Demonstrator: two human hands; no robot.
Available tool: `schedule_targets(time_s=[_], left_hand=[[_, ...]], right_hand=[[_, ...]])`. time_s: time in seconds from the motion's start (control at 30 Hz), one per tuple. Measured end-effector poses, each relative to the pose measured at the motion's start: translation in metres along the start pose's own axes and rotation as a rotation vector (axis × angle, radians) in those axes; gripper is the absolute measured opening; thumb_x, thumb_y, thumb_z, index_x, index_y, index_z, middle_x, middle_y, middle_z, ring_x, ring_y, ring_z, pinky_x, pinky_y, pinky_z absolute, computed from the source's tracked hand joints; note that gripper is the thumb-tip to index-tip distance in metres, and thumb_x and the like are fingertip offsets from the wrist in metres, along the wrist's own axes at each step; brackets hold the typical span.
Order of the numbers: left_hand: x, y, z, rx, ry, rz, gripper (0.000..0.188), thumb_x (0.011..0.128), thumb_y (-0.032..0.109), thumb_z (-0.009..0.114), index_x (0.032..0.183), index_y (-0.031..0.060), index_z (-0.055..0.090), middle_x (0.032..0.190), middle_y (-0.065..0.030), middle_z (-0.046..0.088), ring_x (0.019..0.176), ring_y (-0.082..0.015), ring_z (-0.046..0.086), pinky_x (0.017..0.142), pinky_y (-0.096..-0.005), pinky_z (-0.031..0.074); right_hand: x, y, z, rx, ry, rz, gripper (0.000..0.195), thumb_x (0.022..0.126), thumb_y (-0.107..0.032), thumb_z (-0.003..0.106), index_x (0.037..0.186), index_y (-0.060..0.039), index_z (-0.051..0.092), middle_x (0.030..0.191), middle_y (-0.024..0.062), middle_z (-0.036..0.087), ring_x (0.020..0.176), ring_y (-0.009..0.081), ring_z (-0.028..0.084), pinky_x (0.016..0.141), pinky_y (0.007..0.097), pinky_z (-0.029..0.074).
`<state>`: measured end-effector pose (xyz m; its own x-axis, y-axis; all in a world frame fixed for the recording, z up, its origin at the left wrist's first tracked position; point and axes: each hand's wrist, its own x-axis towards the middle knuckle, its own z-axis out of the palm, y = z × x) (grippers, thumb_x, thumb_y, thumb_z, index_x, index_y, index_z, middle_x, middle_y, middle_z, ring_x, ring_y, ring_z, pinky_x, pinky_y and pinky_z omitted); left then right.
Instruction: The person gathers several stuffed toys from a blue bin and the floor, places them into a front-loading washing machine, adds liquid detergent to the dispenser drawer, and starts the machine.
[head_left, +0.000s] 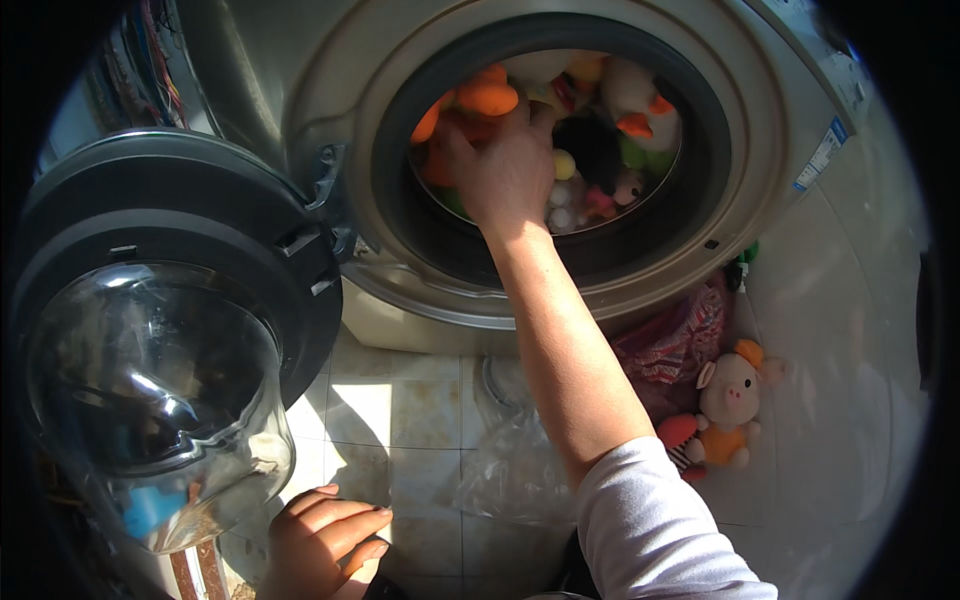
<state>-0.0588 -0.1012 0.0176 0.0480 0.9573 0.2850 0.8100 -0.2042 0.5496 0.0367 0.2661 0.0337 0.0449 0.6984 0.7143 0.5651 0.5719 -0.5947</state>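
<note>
My right hand (510, 169) reaches through the round door opening of a front-loading washing machine (330, 82), into a drum full of plush toys. It touches an orange plush toy (487, 94); the fingertips are partly hidden, so a firm grip cannot be told. Around it lie a black plush piece (589, 146), a white plush toy with orange parts (630, 90), a yellow ball-shaped piece (563, 164) and several small white balls (559, 206). Low in the view, my left hand (326, 536) hangs over the floor, holding nothing, its thumb apart from the loosely bent fingers.
The washer's door (150, 330), with its bulging glass, stands swung out to the left. A pig plush (729, 397) and a red plush piece (677, 433) lie on the right beside a patterned cloth (675, 345). Clear plastic wrap (510, 472) rests on the tiled floor (424, 409).
</note>
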Motion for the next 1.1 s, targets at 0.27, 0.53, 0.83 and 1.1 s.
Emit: schedule_targets(time_s=[0.27, 0.53, 0.83, 1.1], left_hand=[[-0.007, -0.011, -0.005, -0.072, 0.008, -0.012, 0.027, 0.077, 0.021, 0.077, 0.101, 0.0082, 0.078, 0.094, -0.0086, 0.075, 0.084, -0.0284, 0.070, 0.094, -0.0478, 0.055], [-0.005, -0.018, -0.011, -0.101, 0.049, -0.023, 0.025, 0.076, 0.015, 0.076, 0.099, 0.0054, 0.077, 0.096, -0.0106, 0.075, 0.087, -0.0307, 0.069, 0.092, -0.0466, 0.055], [0.008, -0.016, -0.004, -0.074, 0.083, 0.053, 0.020, 0.075, 0.007, 0.075, 0.094, 0.0037, 0.077, 0.095, -0.0146, 0.075, 0.088, -0.0351, 0.071, 0.090, -0.0455, 0.057], [0.006, -0.010, 0.000, -0.060, 0.027, -0.002, 0.028, 0.077, 0.019, 0.076, 0.102, 0.0077, 0.077, 0.095, -0.0076, 0.074, 0.088, -0.0275, 0.068, 0.093, -0.0473, 0.055]], right_hand=[[-0.033, -0.005, 0.027, 1.195, -0.207, 0.205, 0.041, 0.099, -0.003, 0.056, 0.139, 0.0038, 0.050, 0.137, 0.0152, 0.058, 0.129, 0.0224, 0.057, 0.108, 0.0360, 0.045], [0.025, 0.009, 0.042, 1.503, -0.378, 0.623, 0.031, 0.104, -0.015, 0.052, 0.130, 0.0004, 0.062, 0.119, 0.0140, 0.070, 0.110, 0.0301, 0.067, 0.102, 0.0444, 0.053], [0.052, 0.017, 0.103, 1.652, -0.517, 0.747, 0.036, 0.107, -0.030, 0.052, 0.129, -0.0036, 0.062, 0.128, 0.0107, 0.068, 0.116, 0.0272, 0.064, 0.101, 0.0435, 0.053], [-0.023, 0.027, -0.027, 1.108, -0.068, 0.328, 0.043, 0.101, 0.002, 0.055, 0.144, -0.0002, 0.055, 0.134, 0.0134, 0.063, 0.122, 0.0190, 0.061, 0.089, 0.0304, 0.057]])
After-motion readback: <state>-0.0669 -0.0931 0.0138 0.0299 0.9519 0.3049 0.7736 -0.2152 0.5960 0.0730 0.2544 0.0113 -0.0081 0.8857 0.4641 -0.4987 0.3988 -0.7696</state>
